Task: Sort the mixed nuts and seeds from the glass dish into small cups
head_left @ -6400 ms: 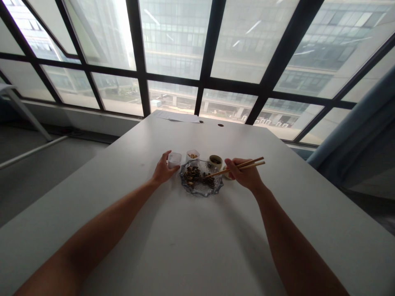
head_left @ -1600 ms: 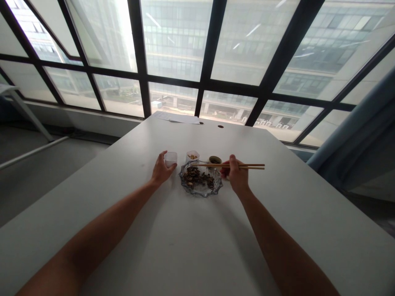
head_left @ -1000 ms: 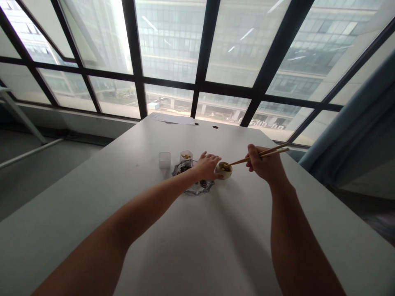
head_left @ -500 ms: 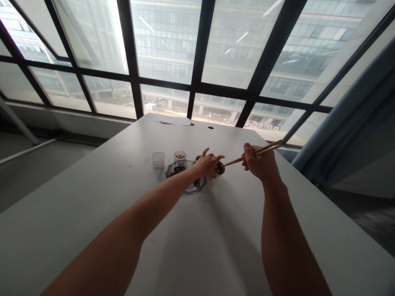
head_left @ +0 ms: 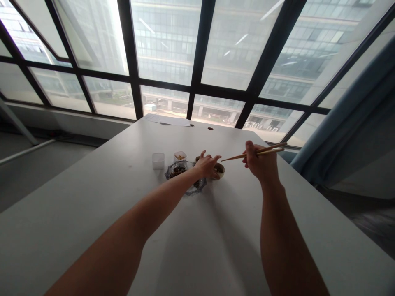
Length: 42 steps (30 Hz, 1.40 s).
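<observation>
My right hand (head_left: 258, 162) grips a pair of wooden chopsticks (head_left: 237, 157), their tips just above the rim of a small round cup (head_left: 222, 174). Nothing can be made out between the tips. Small pieces lie inside the cup. My left hand (head_left: 206, 166) holds that cup from its left side, thumb at the near side and fingers over the far rim. Under the left wrist stands a clear scalloped dish (head_left: 169, 174) with dark pieces in it. Another dark round container (head_left: 198, 158) is mostly hidden behind the left hand.
A white square cup (head_left: 180, 153) with yellowish pieces stands behind the dish. To its left is a translucent square container (head_left: 158, 161). Papers (head_left: 168, 119) lie at the far edge of the white table (head_left: 123, 197). Windows rise beyond, and a blue curtain (head_left: 348, 107) hangs at right.
The chopstick tips have lifted from the cup's rim to slightly above it, their rear ends now further apart. My left hand stays almost still at the cup.
</observation>
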Each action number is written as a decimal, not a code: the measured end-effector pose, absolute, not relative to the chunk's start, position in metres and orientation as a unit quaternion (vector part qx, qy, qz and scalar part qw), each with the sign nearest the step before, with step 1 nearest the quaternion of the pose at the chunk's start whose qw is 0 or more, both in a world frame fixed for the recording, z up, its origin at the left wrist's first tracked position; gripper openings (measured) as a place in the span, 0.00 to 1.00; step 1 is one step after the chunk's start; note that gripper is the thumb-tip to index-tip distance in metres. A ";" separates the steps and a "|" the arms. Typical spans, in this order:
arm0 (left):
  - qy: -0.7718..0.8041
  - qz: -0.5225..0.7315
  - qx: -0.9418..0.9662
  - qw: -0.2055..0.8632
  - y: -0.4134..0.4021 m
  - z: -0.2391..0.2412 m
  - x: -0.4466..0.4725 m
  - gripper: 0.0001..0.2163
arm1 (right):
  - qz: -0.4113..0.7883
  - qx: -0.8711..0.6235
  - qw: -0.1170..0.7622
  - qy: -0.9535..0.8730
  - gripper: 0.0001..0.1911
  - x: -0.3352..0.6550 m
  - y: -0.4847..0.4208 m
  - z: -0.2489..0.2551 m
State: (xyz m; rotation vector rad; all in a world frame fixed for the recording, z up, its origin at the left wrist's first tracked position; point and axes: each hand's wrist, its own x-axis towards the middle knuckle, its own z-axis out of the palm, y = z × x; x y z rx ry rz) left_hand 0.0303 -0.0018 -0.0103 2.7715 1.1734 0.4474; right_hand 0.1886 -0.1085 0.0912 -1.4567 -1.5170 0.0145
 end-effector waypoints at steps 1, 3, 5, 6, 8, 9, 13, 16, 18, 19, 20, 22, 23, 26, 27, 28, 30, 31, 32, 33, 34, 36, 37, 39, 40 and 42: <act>0.390 0.139 0.909 0.055 -0.001 -0.009 0.030 0.45 | 0.009 -0.600 0.513 -0.614 0.31 0.186 -0.110 0.093; 0.393 0.134 0.907 0.064 -0.001 -0.004 0.024 0.43 | 0.023 -0.595 0.542 -0.593 0.31 0.181 -0.114 0.096; 0.391 0.156 0.905 0.068 -0.001 0.003 0.008 0.37 | 0.050 -0.586 0.557 -0.587 0.31 0.176 -0.115 0.097; 0.391 0.177 0.901 0.066 -0.002 0.006 -0.003 0.33 | 0.067 -0.580 0.557 -0.591 0.31 0.173 -0.114 0.096; 0.396 0.226 0.888 0.059 -0.005 0.011 -0.034 0.24 | 0.113 -0.566 0.532 -0.620 0.33 0.167 -0.112 0.092; 0.400 0.255 0.879 0.048 -0.007 0.012 -0.052 0.20 | 0.141 -0.558 0.503 -0.645 0.33 0.164 -0.110 0.088; 0.449 0.339 0.827 0.012 -0.018 0.000 -0.125 0.13 | 0.202 -0.533 0.372 -0.733 0.33 0.150 -0.101 0.070; 0.491 0.376 0.785 -0.001 -0.025 -0.018 -0.163 0.14 | 0.199 -0.525 0.343 -0.753 0.30 0.142 -0.095 0.058; 0.512 0.385 0.768 0.003 -0.026 -0.030 -0.178 0.16 | 0.199 -0.518 0.330 -0.763 0.29 0.139 -0.093 0.054; 0.519 0.390 0.760 0.007 -0.026 -0.036 -0.182 0.18 | 0.200 -0.516 0.324 -0.767 0.29 0.138 -0.093 0.053; 0.525 0.396 0.753 0.012 -0.025 -0.041 -0.185 0.19 | 0.202 -0.515 0.319 -0.770 0.29 0.136 -0.093 0.053; 0.530 0.412 0.741 0.022 -0.024 -0.049 -0.189 0.22 | 0.202 -0.514 0.316 -0.772 0.30 0.134 -0.094 0.053; 0.530 0.419 0.737 0.026 -0.023 -0.053 -0.190 0.23 | 0.201 -0.514 0.317 -0.771 0.30 0.134 -0.095 0.054; 0.526 0.435 0.731 0.033 -0.021 -0.062 -0.194 0.26 | 0.219 -0.521 0.348 -0.748 0.32 0.134 -0.097 0.057; 0.522 0.439 0.730 0.032 -0.020 -0.065 -0.195 0.27 | 0.232 -0.527 0.370 -0.729 0.32 0.135 -0.096 0.057; 0.519 0.444 0.730 0.031 -0.020 -0.067 -0.197 0.28 | 0.246 -0.535 0.398 -0.704 0.33 0.136 -0.094 0.056; 0.514 0.451 0.729 0.032 -0.018 -0.071 -0.199 0.30 | 0.266 -0.551 0.470 -0.636 0.33 0.141 -0.089 0.054; 0.514 0.454 0.727 0.035 -0.017 -0.073 -0.201 0.30 | 0.273 -0.557 0.505 -0.601 0.32 0.144 -0.085 0.053; 0.516 0.455 0.725 0.039 -0.017 -0.075 -0.201 0.30 | 0.277 -0.560 0.535 -0.569 0.31 0.147 -0.082 0.051; 0.520 0.455 0.721 0.045 -0.016 -0.076 -0.202 0.30 | 0.281 -0.560 0.556 -0.546 0.31 0.151 -0.078 0.049; 0.526 0.456 0.716 0.053 -0.015 -0.078 -0.203 0.31 | 0.284 -0.559 0.569 -0.532 0.30 0.155 -0.075 0.048; 0.538 0.457 0.705 0.070 -0.014 -0.079 -0.203 0.33 | 0.290 -0.553 0.582 -0.520 0.28 0.161 -0.072 0.046; 0.543 0.458 0.699 0.079 -0.014 -0.080 -0.204 0.33 | 0.291 -0.552 0.585 -0.519 0.28 0.163 -0.071 0.046; 0.549 0.460 0.691 0.095 -0.014 -0.081 -0.204 0.35 | 0.285 -0.551 0.589 -0.518 0.28 0.165 -0.072 0.048; 0.551 0.461 0.688 0.102 -0.014 -0.081 -0.205 0.36 | 0.274 -0.553 0.590 -0.520 0.29 0.165 -0.073 0.048; 0.553 0.460 0.685 0.114 -0.014 -0.081 -0.205 0.36 | 0.234 -0.558 0.588 -0.537 0.30 0.163 -0.076 0.048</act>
